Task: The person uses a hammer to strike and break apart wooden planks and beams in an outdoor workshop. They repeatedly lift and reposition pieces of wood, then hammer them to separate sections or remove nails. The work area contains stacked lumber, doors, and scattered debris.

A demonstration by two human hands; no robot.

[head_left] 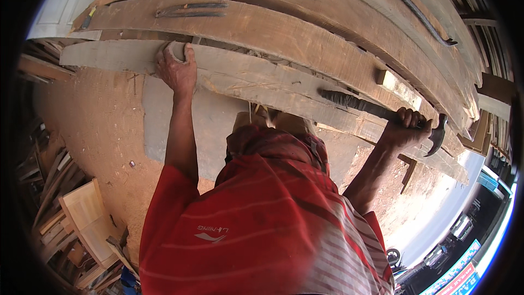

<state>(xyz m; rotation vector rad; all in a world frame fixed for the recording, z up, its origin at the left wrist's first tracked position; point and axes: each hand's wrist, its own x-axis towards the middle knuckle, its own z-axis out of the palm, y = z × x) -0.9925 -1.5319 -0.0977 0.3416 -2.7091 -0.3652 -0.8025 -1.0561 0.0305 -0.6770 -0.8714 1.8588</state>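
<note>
My left hand [177,68] grips the nearest wooden plank [245,79] toward its left end, with the fingers curled over its far edge. In my right hand [405,129] is a claw hammer [360,104], held close to its dark metal head. Its black-wrapped handle points left and lies over the right part of the same plank. The hammer's curved claw sticks out to the right of my fist. A short squared wood block [399,88] rests on the planks just beyond the hammer.
More long planks [284,30] lie behind. On them are a dark metal bar [412,8], a pair of dark metal pieces [191,10] and a small yellow-and-black tool [88,16]. Scrap wood [54,186] and a pale wooden panel [90,221] lie at lower left on brown ground.
</note>
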